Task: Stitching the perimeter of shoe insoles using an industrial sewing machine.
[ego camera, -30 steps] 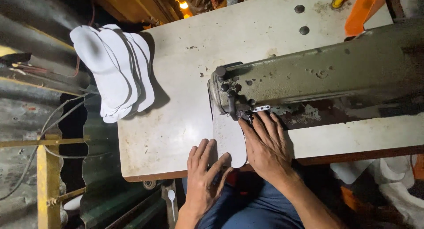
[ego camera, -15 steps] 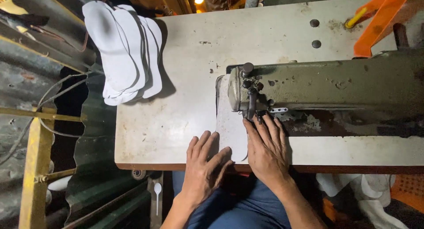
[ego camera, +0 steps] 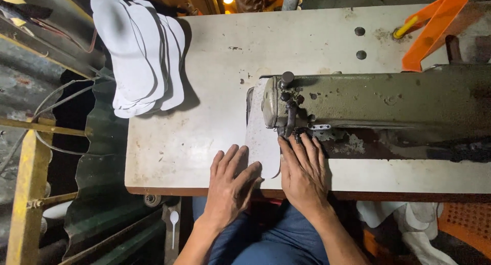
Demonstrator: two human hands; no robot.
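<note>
From the head camera, a white insole-shaped piece (ego camera: 262,142) is lying flat on the worn white table (ego camera: 204,91), running under the head of an olive industrial sewing machine (ego camera: 378,104). The left hand (ego camera: 231,185) is resting open, fingers spread, its fingertips pressing the piece's near left edge. The right hand (ego camera: 303,170) is lying flat and open too, fingers together, pressing the piece beside the needle. Neither is gripping anything. A stack of white insoles (ego camera: 138,55) is overhanging the table's far left corner.
</note>
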